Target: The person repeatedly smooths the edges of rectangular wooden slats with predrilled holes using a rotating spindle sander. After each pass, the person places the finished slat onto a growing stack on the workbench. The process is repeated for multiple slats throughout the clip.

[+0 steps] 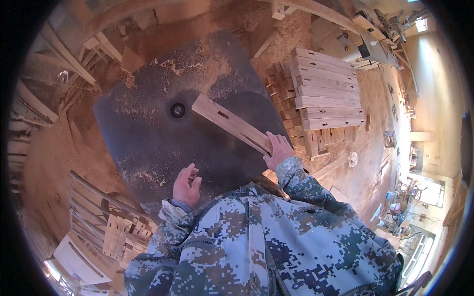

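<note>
A wooden bar [232, 122] with oblong slots lies slantwise over the dark, dusty machine table [148, 143]. Its near right end is in my right hand [280, 150], the fingers over the top edge. The bar's far left end comes close to a round spindle [177, 110] set in the table, with a gap between them. My left hand [186, 186] hovers over the table's near edge, fingers apart and slightly curled, with nothing in it. Both sleeves are camouflage cloth.
Right of the table stands a stack of slotted wooden bars [328, 89]. More cut pieces [118, 237] sit by a metal rack [94, 202] at lower left. Sawdust covers the floor, and shavings [175, 66] lie on the table. Wooden frames [69, 54] lean at the far left.
</note>
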Tool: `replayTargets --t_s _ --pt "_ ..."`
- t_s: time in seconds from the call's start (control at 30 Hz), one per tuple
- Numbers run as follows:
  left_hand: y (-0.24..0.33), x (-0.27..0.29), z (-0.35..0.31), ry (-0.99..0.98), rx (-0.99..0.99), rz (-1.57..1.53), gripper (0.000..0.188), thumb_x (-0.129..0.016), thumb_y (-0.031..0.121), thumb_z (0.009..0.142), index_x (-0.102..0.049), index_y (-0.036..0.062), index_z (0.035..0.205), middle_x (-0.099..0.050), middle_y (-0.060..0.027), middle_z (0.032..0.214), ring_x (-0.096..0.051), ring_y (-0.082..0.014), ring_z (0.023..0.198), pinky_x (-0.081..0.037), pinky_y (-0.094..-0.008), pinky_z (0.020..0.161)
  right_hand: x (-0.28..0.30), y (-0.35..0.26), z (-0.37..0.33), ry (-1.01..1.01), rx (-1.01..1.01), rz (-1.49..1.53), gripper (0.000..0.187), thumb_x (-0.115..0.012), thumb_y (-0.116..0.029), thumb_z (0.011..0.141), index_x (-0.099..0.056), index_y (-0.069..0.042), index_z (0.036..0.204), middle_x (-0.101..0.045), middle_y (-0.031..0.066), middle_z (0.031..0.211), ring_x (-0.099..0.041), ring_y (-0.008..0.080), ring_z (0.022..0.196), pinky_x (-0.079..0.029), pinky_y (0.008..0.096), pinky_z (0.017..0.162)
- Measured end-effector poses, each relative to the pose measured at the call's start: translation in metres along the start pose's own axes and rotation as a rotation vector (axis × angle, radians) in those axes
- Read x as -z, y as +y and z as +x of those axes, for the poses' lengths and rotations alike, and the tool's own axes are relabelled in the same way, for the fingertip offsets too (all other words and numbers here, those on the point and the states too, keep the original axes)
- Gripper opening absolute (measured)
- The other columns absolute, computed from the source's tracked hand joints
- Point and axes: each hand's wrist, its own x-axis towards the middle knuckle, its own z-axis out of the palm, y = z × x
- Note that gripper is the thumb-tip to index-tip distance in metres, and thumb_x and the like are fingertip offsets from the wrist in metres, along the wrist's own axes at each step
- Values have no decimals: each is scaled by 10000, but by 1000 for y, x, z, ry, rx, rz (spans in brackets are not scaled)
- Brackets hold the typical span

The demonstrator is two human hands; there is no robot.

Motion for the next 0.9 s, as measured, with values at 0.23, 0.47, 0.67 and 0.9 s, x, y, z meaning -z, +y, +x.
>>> replayTargets --t_s 0.23,0.47,0.67,0.9 --pt "40 5 13 -38 -263 245 434 -691 56 886 -620 -14 1308 -675 -180 1193 -643 -357 1108 -520 -456 993 1 -8 -8 34 -4 16 864 -830 -181 764 -424 -66 1517 -582 181 1318 -526 386 1264 -434 481 1104" --pt "104 -60 103 14 -761 338 345 -707 109 884 -647 28 1214 -617 -155 1296 -535 -392 1297 -413 -510 1130 -9 -14 3 143 142 50 814 -828 -146 718 -493 -57 1454 -635 174 1212 -575 411 1165 -476 484 1042" --pt "96 -64 164 24 -788 474 230 -668 172 926 -669 53 1123 -664 -119 1063 -593 -323 1145 -374 -486 1155 -20 -23 -3 149 107 28 767 -823 -132 698 -545 -51 1409 -646 178 1202 -580 419 1169 -475 485 1053" --pt "79 -49 189 96 -828 450 111 -653 199 918 -668 97 876 -641 -71 806 -612 -284 912 -430 -439 1016 -24 -43 4 154 104 73 730 -790 -100 720 -541 -36 1402 -638 226 1230 -593 445 1160 -479 512 1052"
